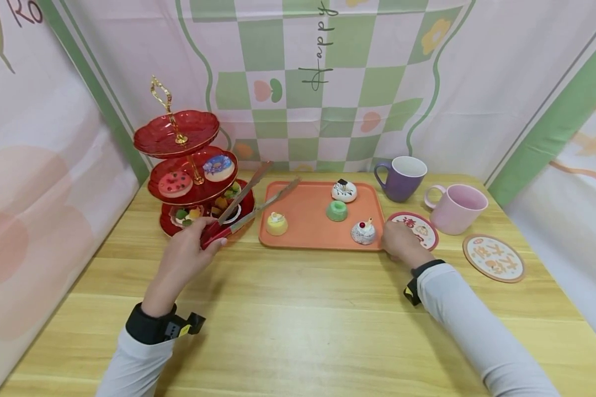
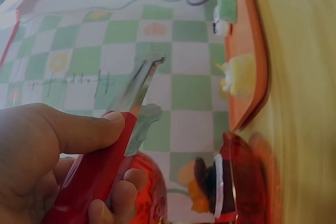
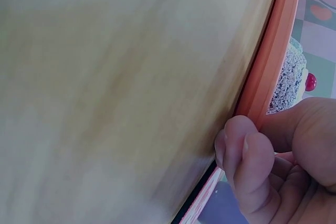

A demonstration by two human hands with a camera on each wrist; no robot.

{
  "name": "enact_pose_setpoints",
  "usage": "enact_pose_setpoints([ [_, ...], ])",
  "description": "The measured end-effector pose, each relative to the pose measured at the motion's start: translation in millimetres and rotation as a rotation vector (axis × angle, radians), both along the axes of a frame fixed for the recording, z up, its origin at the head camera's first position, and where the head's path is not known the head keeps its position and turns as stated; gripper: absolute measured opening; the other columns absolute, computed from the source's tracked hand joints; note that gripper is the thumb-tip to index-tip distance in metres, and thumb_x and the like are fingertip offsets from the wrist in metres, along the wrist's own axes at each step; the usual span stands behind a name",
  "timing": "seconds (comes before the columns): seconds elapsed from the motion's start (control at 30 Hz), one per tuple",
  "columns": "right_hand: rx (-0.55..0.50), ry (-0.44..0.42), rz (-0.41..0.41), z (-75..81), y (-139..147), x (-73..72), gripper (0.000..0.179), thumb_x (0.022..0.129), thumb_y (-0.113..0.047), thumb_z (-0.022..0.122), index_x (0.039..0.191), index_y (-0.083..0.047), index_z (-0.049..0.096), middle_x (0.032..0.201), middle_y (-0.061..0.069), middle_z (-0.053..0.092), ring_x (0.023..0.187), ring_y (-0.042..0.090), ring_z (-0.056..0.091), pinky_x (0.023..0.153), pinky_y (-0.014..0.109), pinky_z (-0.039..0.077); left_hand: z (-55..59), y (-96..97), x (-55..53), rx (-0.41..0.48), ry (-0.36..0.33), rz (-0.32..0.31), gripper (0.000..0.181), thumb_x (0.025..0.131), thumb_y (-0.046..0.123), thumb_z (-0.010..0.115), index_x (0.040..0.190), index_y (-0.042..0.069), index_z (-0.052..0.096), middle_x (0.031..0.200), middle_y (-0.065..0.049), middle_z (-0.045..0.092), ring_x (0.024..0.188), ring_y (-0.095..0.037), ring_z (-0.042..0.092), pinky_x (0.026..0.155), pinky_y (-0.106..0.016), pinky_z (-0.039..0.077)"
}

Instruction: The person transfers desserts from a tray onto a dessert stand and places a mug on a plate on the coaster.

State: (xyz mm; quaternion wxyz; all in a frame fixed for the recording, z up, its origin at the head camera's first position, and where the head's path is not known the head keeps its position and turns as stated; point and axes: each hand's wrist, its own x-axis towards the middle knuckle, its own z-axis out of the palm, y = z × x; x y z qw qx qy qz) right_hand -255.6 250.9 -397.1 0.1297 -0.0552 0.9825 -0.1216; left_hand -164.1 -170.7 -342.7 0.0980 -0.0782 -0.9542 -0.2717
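My left hand (image 1: pixel 185 256) holds metal tongs by their red handles (image 2: pixel 97 169), thumb along one side. The tongs' arms are spread, their tips above the left end of an orange tray (image 1: pixel 305 215), with nothing between them. My right hand (image 1: pixel 401 241) pinches the tray's front right corner, thumb on one side of the rim and fingers on the other. On the tray sit a yellow cake (image 1: pixel 277 224), a green ring-shaped cake (image 1: pixel 336 210), a white donut (image 1: pixel 344 191) and a speckled cake with a cherry (image 1: pixel 363 232).
A red three-tier stand (image 1: pixel 176 132) at left carries a pink donut (image 1: pixel 175 184), a blue-topped donut (image 1: pixel 218 167) and tarts below. On the right are a purple mug (image 1: pixel 403 179), a pink mug (image 1: pixel 458 209), a red-rimmed coaster (image 1: pixel 424 234) and another round coaster (image 1: pixel 494 258).
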Motion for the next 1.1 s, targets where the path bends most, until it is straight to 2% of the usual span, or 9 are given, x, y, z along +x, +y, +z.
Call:
enact_pose_setpoints([
  [0.23, 0.006, -0.008, 0.006, -0.9, 0, -0.9, 0.008, 0.085, 0.003, 0.049, 0.084, 0.008, 0.055, 0.073, 0.017, 0.052, 0.061, 0.025, 0.054, 0.043, 0.026, 0.044, -7.7, 10.6, -7.9, 0.003, -0.001, -0.036, 0.045, 0.082, 0.019, 0.073, 0.118, 0.0, 0.054, 0.094, -0.016, 0.062, 0.074, -0.027, 0.054, 0.065, -0.041, 0.045],
  [0.53, -0.019, -0.008, -0.013, -1.4, -3, -1.1, 0.008, 0.086, 0.003, 0.048, 0.081, 0.006, 0.054, 0.074, 0.018, 0.051, 0.056, 0.023, 0.055, 0.041, 0.026, 0.043, -16.8, 24.5, -14.1, -0.02, -0.092, -0.056, 0.045, 0.083, 0.022, 0.071, 0.121, 0.004, 0.053, 0.092, -0.01, 0.059, 0.075, -0.025, 0.051, 0.065, -0.037, 0.042],
  [0.7, 0.033, 0.082, 0.057, -2.5, -2, -1.2, 0.013, 0.083, 0.006, 0.047, 0.073, 0.005, 0.055, 0.069, 0.015, 0.052, 0.061, 0.026, 0.054, 0.048, 0.029, 0.044, -19.1, 32.5, -18.1, -0.021, -0.12, -0.068, 0.047, 0.084, 0.023, 0.071, 0.123, 0.006, 0.053, 0.096, -0.01, 0.059, 0.074, -0.024, 0.05, 0.062, -0.035, 0.041],
  [0.8, 0.053, 0.11, 0.08, -2.6, -1, -1.3, 0.015, 0.082, 0.007, 0.046, 0.071, 0.004, 0.055, 0.069, 0.013, 0.051, 0.064, 0.028, 0.053, 0.051, 0.03, 0.044, -20.9, 37.0, -21.5, -0.013, -0.117, -0.083, 0.045, 0.084, 0.022, 0.071, 0.123, 0.007, 0.054, 0.098, -0.009, 0.061, 0.073, -0.023, 0.05, 0.061, -0.034, 0.041],
  [1.0, 0.034, 0.099, 0.06, -2.4, 1, -0.1, 0.011, 0.082, 0.007, 0.047, 0.075, 0.005, 0.055, 0.07, 0.014, 0.051, 0.066, 0.029, 0.053, 0.05, 0.031, 0.044, -25.6, 46.7, -29.2, 0.01, -0.075, -0.121, 0.042, 0.083, 0.023, 0.072, 0.119, 0.006, 0.056, 0.093, -0.007, 0.061, 0.068, -0.022, 0.049, 0.057, -0.033, 0.039],
  [1.1, 0.042, 0.099, 0.068, -2.3, 1, -0.2, 0.011, 0.082, 0.007, 0.047, 0.075, 0.005, 0.055, 0.07, 0.014, 0.051, 0.066, 0.028, 0.052, 0.054, 0.032, 0.045, -27.7, 49.7, -33.1, 0.007, -0.064, -0.127, 0.043, 0.083, 0.023, 0.072, 0.119, 0.006, 0.057, 0.093, -0.007, 0.061, 0.068, -0.022, 0.049, 0.056, -0.034, 0.039],
])
